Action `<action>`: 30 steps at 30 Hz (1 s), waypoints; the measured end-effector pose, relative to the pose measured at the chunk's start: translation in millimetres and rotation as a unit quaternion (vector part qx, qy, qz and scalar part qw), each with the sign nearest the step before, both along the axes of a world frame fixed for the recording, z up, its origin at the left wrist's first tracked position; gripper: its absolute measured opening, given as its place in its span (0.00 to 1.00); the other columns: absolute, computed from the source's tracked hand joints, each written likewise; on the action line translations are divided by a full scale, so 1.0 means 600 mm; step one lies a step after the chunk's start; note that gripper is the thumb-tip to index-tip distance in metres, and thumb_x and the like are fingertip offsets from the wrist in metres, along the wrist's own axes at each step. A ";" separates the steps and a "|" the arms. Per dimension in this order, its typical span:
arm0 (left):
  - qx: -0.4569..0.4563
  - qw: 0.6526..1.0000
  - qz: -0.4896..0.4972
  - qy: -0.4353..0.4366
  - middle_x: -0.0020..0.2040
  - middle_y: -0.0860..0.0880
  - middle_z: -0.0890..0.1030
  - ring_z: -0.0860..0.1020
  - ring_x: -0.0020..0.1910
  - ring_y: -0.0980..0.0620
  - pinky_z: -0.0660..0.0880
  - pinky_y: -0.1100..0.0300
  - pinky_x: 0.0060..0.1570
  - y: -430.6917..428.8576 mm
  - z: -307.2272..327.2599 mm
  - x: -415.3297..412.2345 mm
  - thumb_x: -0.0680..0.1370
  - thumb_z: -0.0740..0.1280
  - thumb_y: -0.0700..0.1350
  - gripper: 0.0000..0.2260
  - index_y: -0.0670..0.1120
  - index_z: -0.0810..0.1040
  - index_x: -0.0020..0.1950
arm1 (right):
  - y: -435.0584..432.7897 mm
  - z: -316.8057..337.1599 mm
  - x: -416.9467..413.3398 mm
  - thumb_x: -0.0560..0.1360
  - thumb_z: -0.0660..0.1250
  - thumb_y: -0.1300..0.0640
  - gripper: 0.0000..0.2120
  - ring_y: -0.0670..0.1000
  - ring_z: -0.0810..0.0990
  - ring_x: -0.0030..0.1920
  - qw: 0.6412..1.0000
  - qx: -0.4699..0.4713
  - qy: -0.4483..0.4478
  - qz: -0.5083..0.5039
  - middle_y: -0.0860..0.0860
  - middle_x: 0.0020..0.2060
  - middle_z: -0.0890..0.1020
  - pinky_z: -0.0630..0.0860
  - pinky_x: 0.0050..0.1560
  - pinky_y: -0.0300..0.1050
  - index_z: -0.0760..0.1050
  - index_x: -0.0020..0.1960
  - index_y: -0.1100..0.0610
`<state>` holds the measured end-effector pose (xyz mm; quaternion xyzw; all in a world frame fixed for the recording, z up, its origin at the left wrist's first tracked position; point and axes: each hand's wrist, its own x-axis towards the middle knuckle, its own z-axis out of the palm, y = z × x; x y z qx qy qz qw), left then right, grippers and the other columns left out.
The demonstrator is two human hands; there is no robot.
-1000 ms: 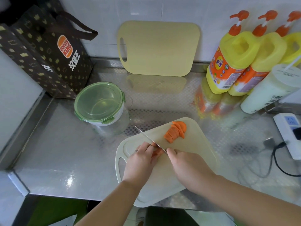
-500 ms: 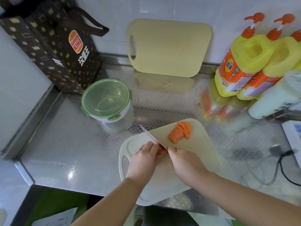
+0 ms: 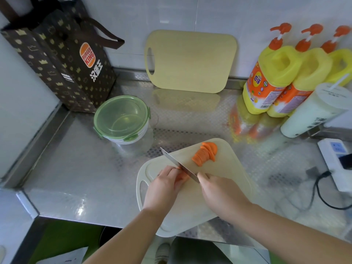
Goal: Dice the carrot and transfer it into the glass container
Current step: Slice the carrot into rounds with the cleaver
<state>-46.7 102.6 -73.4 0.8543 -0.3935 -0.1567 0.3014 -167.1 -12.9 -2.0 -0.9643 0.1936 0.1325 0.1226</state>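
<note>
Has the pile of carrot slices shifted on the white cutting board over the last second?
No. The carrot slices sit in the same spot near the far corner of the cutting board.

Both hands sat close together, forearms reaching in from below.
The left hand curled its fingers over a carrot piece; the right hand apparently gripped the knife, its handle hidden.
</note>
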 end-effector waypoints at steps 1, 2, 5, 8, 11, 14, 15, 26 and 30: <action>0.002 1.000 0.001 0.005 0.52 0.59 0.76 0.76 0.49 0.58 0.75 0.57 0.44 0.000 0.001 0.000 0.78 0.63 0.58 0.12 0.53 0.79 0.53 | 0.002 0.000 -0.001 0.78 0.55 0.65 0.11 0.55 0.72 0.37 1.000 -0.001 0.005 0.005 0.50 0.40 0.70 0.64 0.33 0.45 0.65 0.58 0.56; 0.001 1.000 -0.001 0.009 0.52 0.59 0.76 0.76 0.49 0.58 0.76 0.57 0.44 -0.001 0.001 0.001 0.78 0.63 0.58 0.12 0.53 0.79 0.53 | 0.003 0.001 -0.001 0.78 0.55 0.65 0.12 0.55 0.72 0.37 1.000 0.001 0.008 0.006 0.50 0.40 0.69 0.65 0.35 0.45 0.65 0.59 0.56; 0.001 1.000 -0.004 0.012 0.51 0.58 0.76 0.76 0.49 0.58 0.76 0.56 0.44 -0.002 -0.001 0.003 0.78 0.64 0.57 0.11 0.53 0.80 0.53 | 0.004 0.002 0.000 0.77 0.54 0.67 0.15 0.57 0.78 0.44 1.000 -0.002 0.006 0.003 0.52 0.48 0.75 0.66 0.37 0.45 0.64 0.62 0.57; -0.001 1.000 -0.007 0.003 0.50 0.58 0.76 0.77 0.48 0.57 0.76 0.55 0.43 -0.001 -0.002 0.003 0.78 0.64 0.56 0.11 0.52 0.80 0.53 | 0.006 0.003 0.001 0.76 0.55 0.68 0.17 0.57 0.79 0.46 1.000 -0.004 0.005 0.009 0.53 0.51 0.76 0.67 0.38 0.45 0.64 0.64 0.58; -0.004 1.000 -0.011 -0.003 0.49 0.57 0.76 0.76 0.46 0.57 0.77 0.54 0.42 -0.001 -0.005 0.004 0.77 0.64 0.56 0.11 0.52 0.80 0.52 | 0.005 -0.006 0.003 0.76 0.55 0.68 0.19 0.57 0.79 0.46 1.000 -0.021 0.007 0.013 0.54 0.52 0.76 0.66 0.37 0.45 0.64 0.65 0.58; -0.010 1.000 -0.015 -0.003 0.47 0.58 0.75 0.76 0.45 0.58 0.76 0.56 0.40 -0.001 -0.001 0.006 0.77 0.64 0.57 0.11 0.52 0.80 0.51 | 0.002 -0.013 0.009 0.65 0.70 0.67 0.18 0.54 0.79 0.29 0.998 -0.042 -0.042 0.022 0.52 0.37 0.79 0.61 0.24 0.42 0.74 0.54 0.59; -0.010 1.000 -0.017 -0.005 0.46 0.58 0.75 0.76 0.44 0.59 0.76 0.56 0.39 -0.001 0.000 0.007 0.77 0.64 0.57 0.11 0.52 0.80 0.51 | -0.001 -0.013 0.011 0.57 0.75 0.67 0.20 0.52 0.75 0.22 0.998 -0.044 -0.036 0.024 0.50 0.31 0.77 0.54 0.19 0.39 0.76 0.47 0.58; 0.016 0.997 -0.037 -0.062 0.46 0.58 0.79 0.78 0.45 0.56 0.76 0.61 0.41 0.017 0.017 0.052 0.72 0.66 0.56 0.11 0.52 0.80 0.49 | -0.033 -0.025 0.022 0.72 0.59 0.61 0.16 0.57 0.75 0.46 0.986 0.157 0.033 -0.041 0.50 0.52 0.72 0.74 0.44 0.52 0.68 0.60 0.55; 0.044 0.998 -0.032 0.004 0.49 0.58 0.78 0.79 0.47 0.56 0.78 0.54 0.43 0.010 0.014 0.039 0.67 0.54 0.66 0.25 0.52 0.80 0.51 | -0.046 -0.019 0.032 0.72 0.59 0.63 0.16 0.56 0.74 0.44 0.979 0.188 0.077 -0.033 0.53 0.48 0.73 0.71 0.41 0.50 0.66 0.59 0.57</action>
